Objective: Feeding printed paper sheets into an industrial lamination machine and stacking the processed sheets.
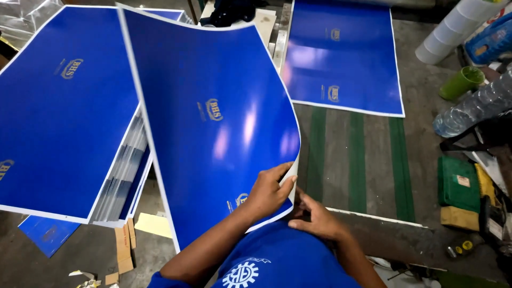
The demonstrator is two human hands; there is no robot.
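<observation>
Your left hand (266, 192) pinches the lower right corner of a glossy blue sheet (213, 122), thumb on top and fingers curled over the white edge. Your right hand (317, 218) sits just beside it at lower centre, fingers tucked under the same corner; how tightly they close I cannot tell. That sheet bows upward through the middle of the frame, its far edge lifted toward the top.

Keep the pinch on the white margin so no prints mark the gloss, and let the curve stay gentle to avoid a crease. Support the underside with the right fingers while the sheet hangs free.

At left, a thick stack of blue sheets (64, 117) lies flat, its edges showing below. Another flat blue sheet (341, 58) lies at upper right on the green-striped table (357, 160). Far right are a clear plastic bottle (469, 109), a green cup (461, 82) and a green box (457, 184).
</observation>
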